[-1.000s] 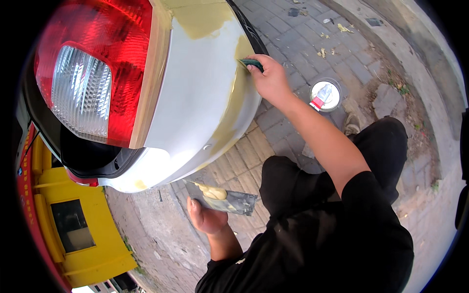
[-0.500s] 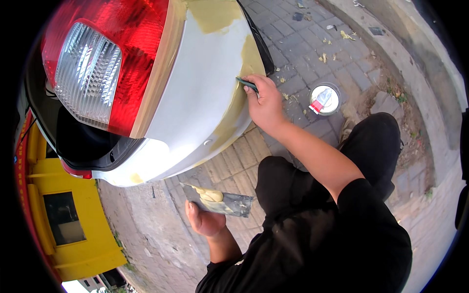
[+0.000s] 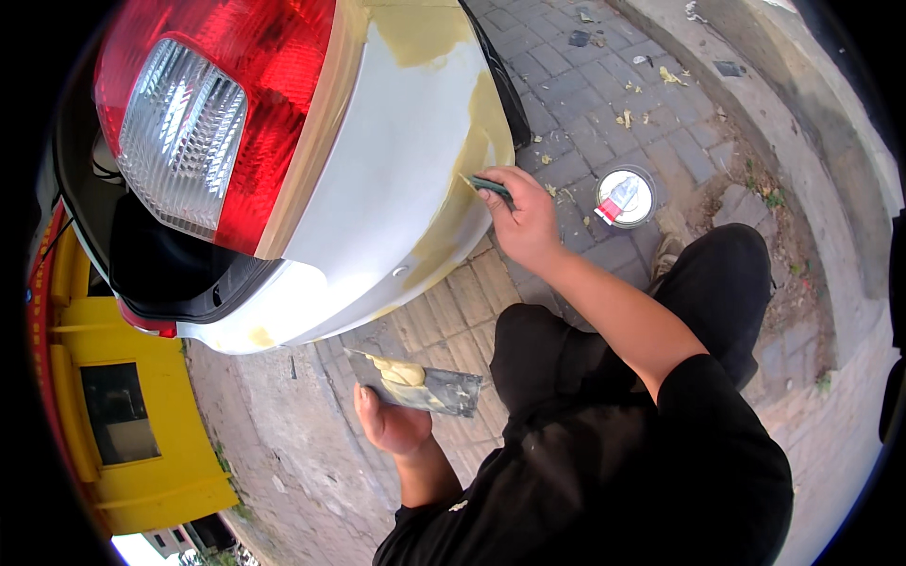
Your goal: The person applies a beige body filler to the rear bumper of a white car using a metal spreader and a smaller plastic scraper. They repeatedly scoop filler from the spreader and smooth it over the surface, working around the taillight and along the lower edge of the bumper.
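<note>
My right hand (image 3: 525, 215) pinches a dark green putty spreader (image 3: 490, 187) whose edge is at the putty-covered side of the white car bumper (image 3: 368, 198). Yellowish filler (image 3: 472, 151) runs in a band down the bumper's edge, with another patch (image 3: 420, 33) higher up. Lower down, my left hand (image 3: 392, 424) grips a flat grey mixing board (image 3: 444, 391) from beneath, its fingers partly hidden by it. A thick lump of pale yellow putty (image 3: 398, 371) lies on the board.
A red and clear tail light (image 3: 274, 123) bordered by tan masking tape (image 3: 316, 127) sits above the bumper. To the right, a round can (image 3: 627, 196) with a red-and-white tube on top stands on grey paving near a curb (image 3: 755, 104). Dried putty scraps (image 3: 672, 75) litter the ground.
My right hand has moved slightly down and right along the bumper's edge, and the spreader lies at a slightly different angle. My left hand still holds the board with putty.
</note>
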